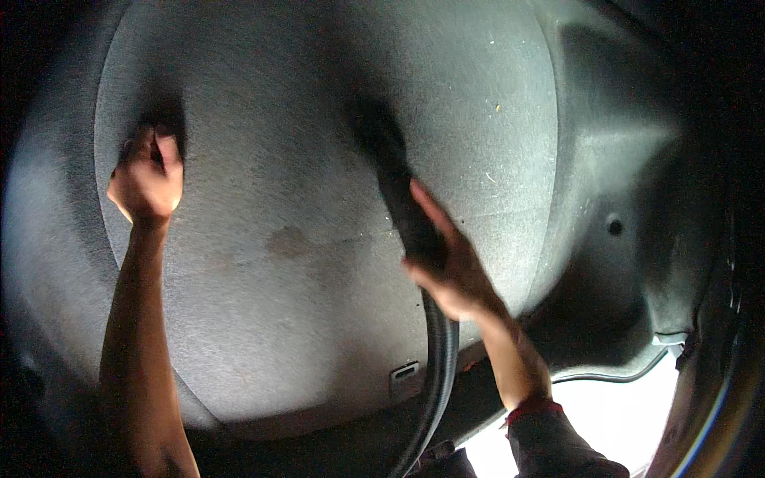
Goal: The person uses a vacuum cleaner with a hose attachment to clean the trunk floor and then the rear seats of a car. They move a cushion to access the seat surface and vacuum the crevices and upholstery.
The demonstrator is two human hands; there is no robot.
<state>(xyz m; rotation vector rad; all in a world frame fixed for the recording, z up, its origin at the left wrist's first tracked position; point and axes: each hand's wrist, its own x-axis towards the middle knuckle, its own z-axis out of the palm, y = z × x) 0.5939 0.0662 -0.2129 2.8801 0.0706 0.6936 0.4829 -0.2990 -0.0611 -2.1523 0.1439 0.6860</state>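
Observation:
My right hand is wrapped around the black handle of a vacuum nozzle. The nozzle's head is blurred and points up and left over the grey carpeted floor of a car's boot. From the handle a ribbed black vacuum hose curves down past my wrist. On the left, my left hand is curled into a fist at the carpet. Dark shadow and blur surround its fingers, so I cannot tell whether something is in its grip.
Moulded trim with a round hole rises on the right. A recessed pull handle sits near the carpet's front edge. Pale crumbs lie on the right side of the carpet, and a brownish stain marks its middle. Bright light enters at lower right.

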